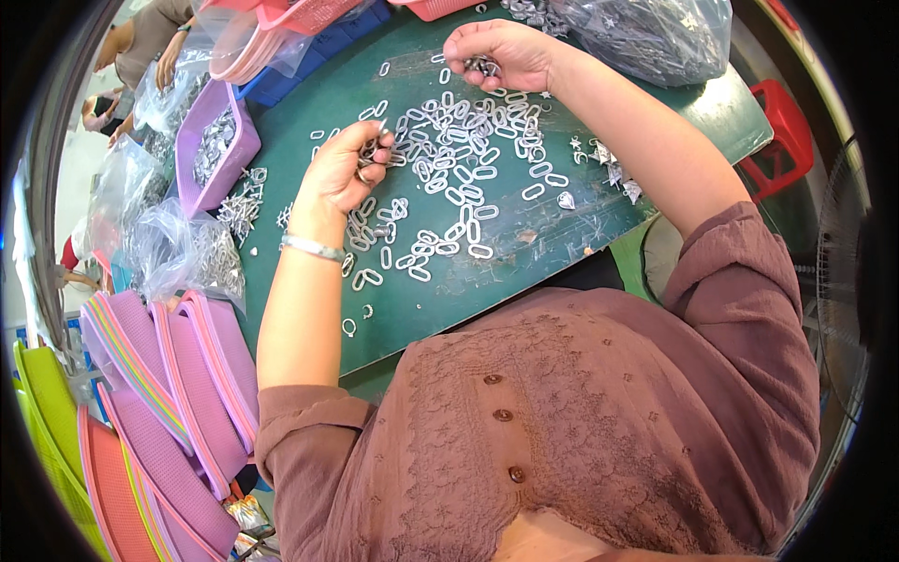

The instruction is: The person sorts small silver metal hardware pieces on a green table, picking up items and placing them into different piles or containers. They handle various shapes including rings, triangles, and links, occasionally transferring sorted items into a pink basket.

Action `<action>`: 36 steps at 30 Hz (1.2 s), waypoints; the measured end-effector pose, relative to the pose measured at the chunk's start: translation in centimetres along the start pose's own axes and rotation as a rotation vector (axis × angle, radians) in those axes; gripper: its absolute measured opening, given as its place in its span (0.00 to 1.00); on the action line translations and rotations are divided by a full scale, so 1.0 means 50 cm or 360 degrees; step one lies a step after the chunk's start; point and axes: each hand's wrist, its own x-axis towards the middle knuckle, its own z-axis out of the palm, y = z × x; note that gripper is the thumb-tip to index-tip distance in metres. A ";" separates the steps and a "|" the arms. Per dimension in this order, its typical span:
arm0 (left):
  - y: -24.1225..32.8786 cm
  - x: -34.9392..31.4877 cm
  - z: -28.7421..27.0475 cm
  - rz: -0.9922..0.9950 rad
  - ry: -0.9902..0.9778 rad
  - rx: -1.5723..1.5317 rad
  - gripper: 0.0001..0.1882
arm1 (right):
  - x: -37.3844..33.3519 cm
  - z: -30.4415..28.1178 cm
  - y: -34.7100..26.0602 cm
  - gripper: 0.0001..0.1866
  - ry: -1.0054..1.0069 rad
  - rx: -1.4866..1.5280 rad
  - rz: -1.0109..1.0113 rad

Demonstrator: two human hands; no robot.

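My left hand (337, 176) is curled around several small dark and silvery metal pieces (372, 155), some of them apparently ring-shaped. Farther off and to the right, my right hand (513, 54) is closed with its palm turned up, and a cluster of small metal pieces (483, 66) shows in its fingers. Below and between the hands, a loose spread of flat silver oval links (464, 194) covers the green tabletop (412, 323). A ring (349, 327) lies by itself near the table's front edge. Closer to my right forearm are a heart-shaped piece (566, 200) and star-shaped pieces (615, 175).
A purple basket (245, 140) of metal parts stands at left, beside clear plastic bags (169, 239) and small silver pieces (242, 208). Another filled bag (655, 42) sits at far right. Pink-purple baskets (201, 375) are stacked lower left. A red stool (779, 140) stands right.
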 end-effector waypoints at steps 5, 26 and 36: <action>-0.013 -0.026 0.014 -0.0033 -0.0162 -0.0433 0.06 | -0.050 0.005 -0.018 0.04 0.0046 -0.0719 0.0040; -0.081 -0.038 0.092 -0.0131 -0.0340 -0.0565 0.08 | -0.166 -0.035 0.021 0.03 -0.0104 -0.1357 -0.0062; -0.091 -0.037 0.141 -0.0146 -0.0375 -0.0476 0.10 | -0.185 -0.042 0.012 0.02 0.0020 -0.0565 0.0235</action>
